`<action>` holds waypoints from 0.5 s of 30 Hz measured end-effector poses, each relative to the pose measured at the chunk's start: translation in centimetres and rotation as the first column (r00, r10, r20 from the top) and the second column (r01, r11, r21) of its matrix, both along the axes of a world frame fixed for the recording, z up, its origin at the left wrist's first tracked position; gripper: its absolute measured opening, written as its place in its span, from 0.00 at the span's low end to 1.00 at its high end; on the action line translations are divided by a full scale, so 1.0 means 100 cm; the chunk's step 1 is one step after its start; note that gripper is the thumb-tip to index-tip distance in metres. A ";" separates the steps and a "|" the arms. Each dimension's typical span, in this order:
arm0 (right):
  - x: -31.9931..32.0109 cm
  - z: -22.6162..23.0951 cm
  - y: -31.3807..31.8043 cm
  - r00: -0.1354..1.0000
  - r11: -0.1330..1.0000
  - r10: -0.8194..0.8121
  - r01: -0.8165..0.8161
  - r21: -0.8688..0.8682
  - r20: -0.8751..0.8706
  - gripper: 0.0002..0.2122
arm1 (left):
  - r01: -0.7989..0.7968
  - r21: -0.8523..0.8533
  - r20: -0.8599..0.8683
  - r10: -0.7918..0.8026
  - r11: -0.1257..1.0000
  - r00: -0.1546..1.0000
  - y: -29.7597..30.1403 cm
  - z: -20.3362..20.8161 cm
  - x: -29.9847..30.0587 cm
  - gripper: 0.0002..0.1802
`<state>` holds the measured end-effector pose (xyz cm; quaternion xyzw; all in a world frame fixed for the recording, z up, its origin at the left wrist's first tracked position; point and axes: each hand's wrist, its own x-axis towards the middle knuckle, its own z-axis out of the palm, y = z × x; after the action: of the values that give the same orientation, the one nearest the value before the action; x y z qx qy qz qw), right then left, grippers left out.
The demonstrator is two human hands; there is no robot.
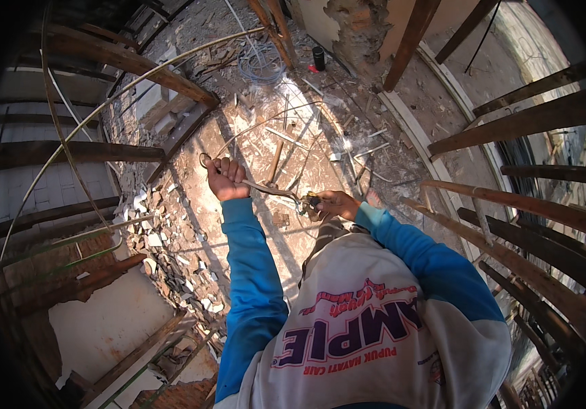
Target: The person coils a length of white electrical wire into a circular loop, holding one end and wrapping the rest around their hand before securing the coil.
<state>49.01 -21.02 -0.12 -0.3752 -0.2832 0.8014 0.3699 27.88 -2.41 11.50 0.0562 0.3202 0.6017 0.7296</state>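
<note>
My left hand (pixel 226 178) is closed in a fist around a brownish cord-like strip (pixel 265 189). A loop of it (pixel 204 159) sticks out past my thumb side, and a thin length trails away from there up to the right. The strip runs from my fist to the right, over to a small dark object with yellowish parts (pixel 309 202). My right hand (pixel 337 204) has its fingers closed on that object, close in front of my body. What kind of object it is, I cannot make out.
Rubble and broken tile pieces (pixel 187 262) lie along the left. Wooden beams (pixel 518 123) cross at both sides below me. Sticks and strips litter the sunlit floor ahead. A coil of wire (pixel 260 65) and a black cylinder (pixel 318 58) are at the far end. A long bent rod (pixel 129 85) spans the upper left.
</note>
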 end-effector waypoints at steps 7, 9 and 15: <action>0.010 0.018 0.001 0.996 0.997 -0.071 0.071 0.002 0.055 0.20 | -0.167 -0.128 0.194 0.189 0.978 0.963 -0.024 -0.042 -0.045 0.18; 0.007 0.021 0.003 0.991 0.989 -0.115 0.121 -0.081 0.069 0.17 | -0.181 -0.049 0.199 0.187 0.982 0.962 -0.035 -0.044 -0.047 0.20; -0.015 -0.019 0.008 0.968 0.960 -0.050 0.114 -0.257 0.245 0.10 | -0.098 0.078 0.074 0.093 0.992 0.993 -0.070 -0.039 -0.075 0.22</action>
<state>47.47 -20.19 -2.03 -0.5259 -0.1979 0.7659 0.3125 20.34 -9.41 7.57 0.0492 0.2717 0.6502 0.7078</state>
